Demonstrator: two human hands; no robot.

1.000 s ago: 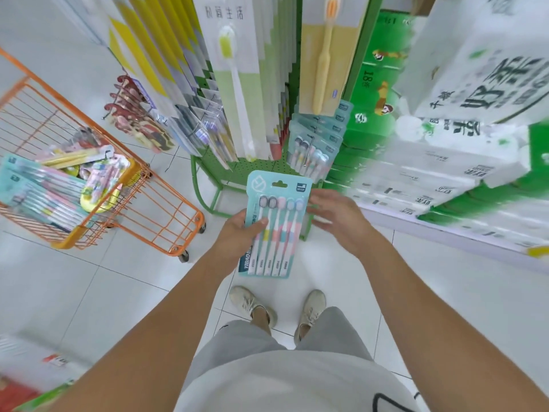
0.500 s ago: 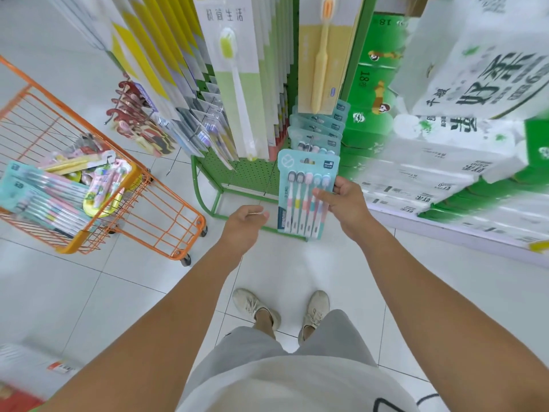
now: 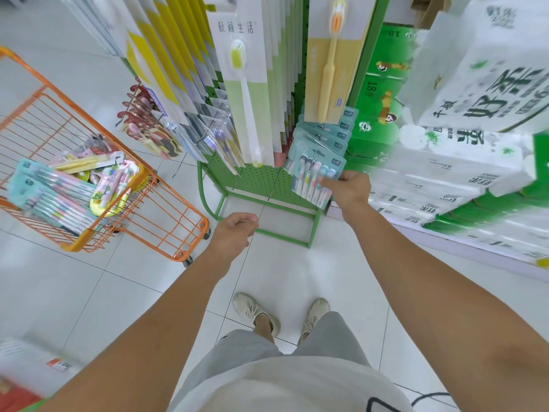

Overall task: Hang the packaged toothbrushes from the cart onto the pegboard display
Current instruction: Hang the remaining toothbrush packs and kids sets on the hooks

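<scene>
1. The right hand (image 3: 349, 188) pinches a teal toothbrush pack (image 3: 315, 176) by its lower right edge, thumb on the front face and fingers behind, as far as the view shows.
2. The pack sits at the far right of the green pegboard (image 3: 261, 179), up against a row of like packs (image 3: 329, 138) already hung there. A metal peg (image 3: 310, 165) shows across the pack's upper front, so the hang hole looks to be at or on the hook; the picture is too blurred there to tell if it is threaded.
3. The left hand (image 3: 236, 230) hangs in front of the board's low frame, loosely curled and holding nothing.
4. More packs (image 3: 50, 197) lie piled in the orange cart (image 3: 166, 203) at far left, well apart from the board.
5. Handling, as a judgement: the pack is light, a flat card with a clear blister. The card is stiff enough to steer by one edge but will bend if squeezed hard. The plastic front is likely slick, so a pinch on the card margin grips better than on the blister.
6. Best hold for hanging: a side or lower edge, leaving the top hole free for the peg.
7. Risk: a one-corner hold lets the pack swing and miss the hook.
</scene>
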